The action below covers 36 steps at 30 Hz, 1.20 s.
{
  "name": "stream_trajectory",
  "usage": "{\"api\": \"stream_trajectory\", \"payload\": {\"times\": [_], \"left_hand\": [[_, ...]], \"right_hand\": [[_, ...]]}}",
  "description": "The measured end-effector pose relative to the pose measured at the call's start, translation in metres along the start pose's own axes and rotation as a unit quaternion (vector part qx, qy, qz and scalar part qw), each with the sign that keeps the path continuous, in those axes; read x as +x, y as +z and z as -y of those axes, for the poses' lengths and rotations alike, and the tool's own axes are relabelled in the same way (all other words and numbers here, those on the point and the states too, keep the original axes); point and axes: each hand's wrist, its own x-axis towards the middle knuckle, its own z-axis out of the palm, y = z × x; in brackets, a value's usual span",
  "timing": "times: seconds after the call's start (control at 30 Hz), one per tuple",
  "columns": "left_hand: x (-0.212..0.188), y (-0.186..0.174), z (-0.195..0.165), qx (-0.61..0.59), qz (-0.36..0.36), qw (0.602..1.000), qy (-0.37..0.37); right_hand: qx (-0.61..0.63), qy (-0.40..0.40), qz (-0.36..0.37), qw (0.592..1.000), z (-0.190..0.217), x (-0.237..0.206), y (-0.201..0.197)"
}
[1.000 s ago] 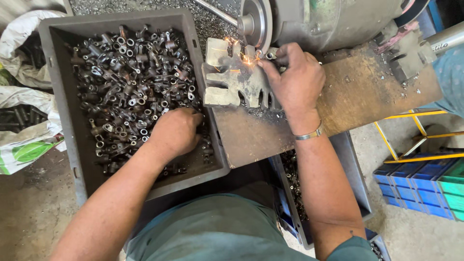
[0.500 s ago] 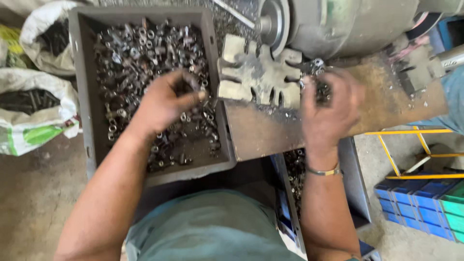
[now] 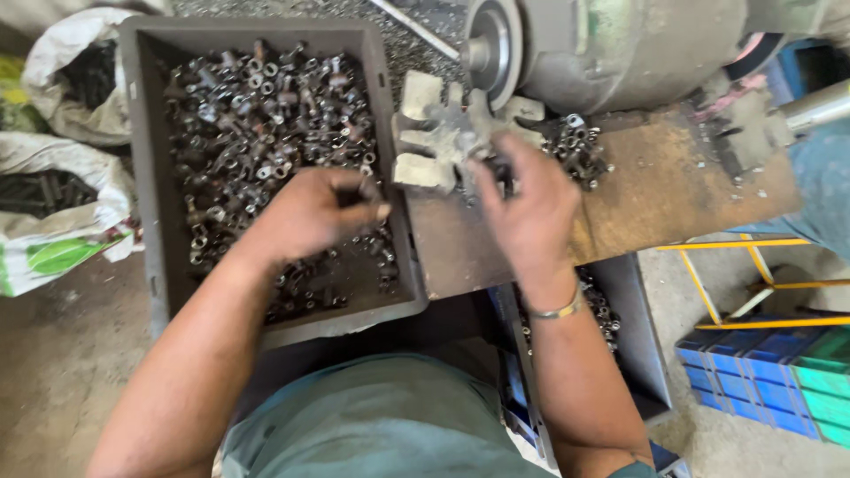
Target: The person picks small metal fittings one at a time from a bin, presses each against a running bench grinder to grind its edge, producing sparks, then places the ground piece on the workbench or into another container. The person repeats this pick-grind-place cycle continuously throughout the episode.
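My left hand [image 3: 310, 212] hovers over a grey plastic bin [image 3: 142, 177] filled with several small dark metal parts [image 3: 257, 115]. Its fingertips are pinched on one small metal part. My right hand [image 3: 531, 204], with a metal bracelet on the wrist, is above a rusty metal plate [image 3: 673, 195], fingers curled beside a pale star-shaped fixture [image 3: 434, 142]. Something dark shows between its thumb and fingers, too blurred to make out. A grinding wheel [image 3: 491, 49] on a grey-green motor [image 3: 620, 44] stands just behind the fixture.
A small heap of metal parts [image 3: 580, 146] lies on the plate to the right of the fixture. A lower bin [image 3: 637, 336] with more parts sits under the plate. White sacks [image 3: 62, 204] lie at the left. Blue crates [image 3: 779, 372] and a yellow frame [image 3: 735, 265] are at the right.
Sparks flew at the wheel under my right hand; it then swung right to the heap and has come back beside the fixture. My left hand rose from the bin, pinching a part.
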Motion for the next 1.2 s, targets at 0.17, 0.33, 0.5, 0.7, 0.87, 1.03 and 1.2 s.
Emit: {"api": "stream_trajectory", "payload": {"times": [0.17, 0.33, 0.5, 0.7, 0.87, 1.03, 1.2], "left_hand": [[0.004, 0.024, -0.002, 0.313, 0.058, 0.942, 0.105], [0.007, 0.041, -0.002, 0.355, 0.103, 0.925, 0.091], [0.008, 0.030, 0.000, 0.342, 0.069, 0.932, 0.102], [0.009, 0.034, -0.001, 0.423, 0.068, 0.900, 0.074], [0.010, 0.038, 0.000, 0.444, 0.071, 0.890, 0.076], [0.013, 0.043, -0.008, 0.445, 0.066, 0.888, 0.096], [0.012, 0.034, -0.009, 0.407, 0.026, 0.901, 0.144]], "right_hand": [[0.033, 0.106, 0.030, 0.993, -0.047, 0.011, 0.010], [-0.020, 0.115, 0.039, 0.992, -0.053, 0.016, 0.026], [-0.073, 0.114, 0.031, 0.990, -0.054, 0.015, 0.026], [-0.094, 0.090, 0.034, 0.991, -0.064, 0.018, 0.021], [-0.065, 0.116, 0.055, 0.990, -0.063, 0.024, 0.029], [-0.031, -0.010, 0.036, 0.999, -0.052, 0.021, 0.025], [0.009, -0.125, -0.037, 0.991, -0.039, 0.015, 0.006]]}}
